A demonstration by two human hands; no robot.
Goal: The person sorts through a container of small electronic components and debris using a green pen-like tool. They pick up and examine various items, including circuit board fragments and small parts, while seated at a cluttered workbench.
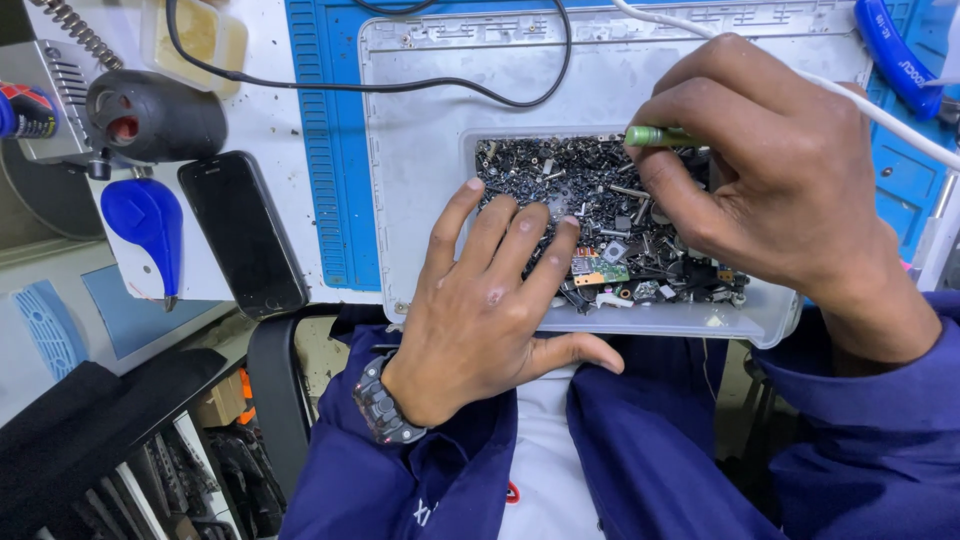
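Hands over a clear parts tray (745,322) of screws (560,175).
Left hand (490,300) — fingers spread flat, holding nothing; right hand (780,190) pinching a green tool (655,136).

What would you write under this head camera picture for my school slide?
Left hand sifts screws in a clear tray while the right hand holds a green tool.

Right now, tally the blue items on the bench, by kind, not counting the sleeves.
Blue work mat: 1
Blue teardrop-shaped tool beside the black phone: 1
Blue-handled tool at top right: 1
Pale blue ribbed piece at far left: 1
Total: 4
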